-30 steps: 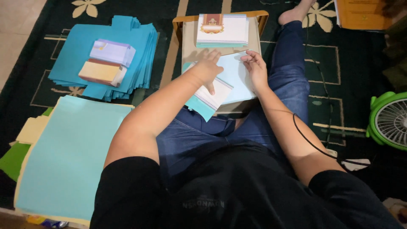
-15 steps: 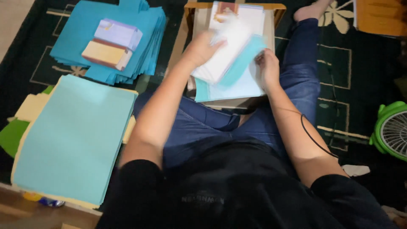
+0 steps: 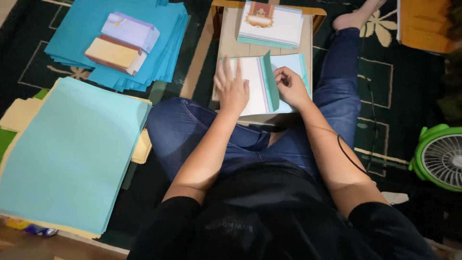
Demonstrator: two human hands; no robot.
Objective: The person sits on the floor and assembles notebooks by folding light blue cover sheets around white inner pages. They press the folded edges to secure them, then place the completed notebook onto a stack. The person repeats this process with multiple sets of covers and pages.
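Paper card (image 3: 255, 86), white with a teal border and a teal flap standing up along its middle, lies on the small wooden surface (image 3: 231, 43) in front of the seated person, above the crossed legs in blue jeans (image 3: 192, 130). The left hand (image 3: 232, 86) rests flat on the card's left half, fingers (image 3: 226, 65) spread apart and pressing down. The right hand (image 3: 291, 86) sits on the right half just beside the raised flap, its fingers (image 3: 278, 76) curled together and pinching the flap's edge.

Farther along the same surface lies a stack of finished cards (image 3: 270, 24), white with a brown ornament at the top. To the far left on the dark patterned carpet (image 3: 385, 96) lies a fanned pile of teal sheets (image 3: 149, 53), with a lilac packet (image 3: 131, 31) and a tan packet (image 3: 114, 54) on top of it, touching each other. Nearer on the left lies a large stack of pale blue sheets (image 3: 72, 154) over cream-coloured ones. At the right edge stands a green fan (image 3: 440, 156). A thin black cable (image 3: 349, 156) runs along the right forearm.
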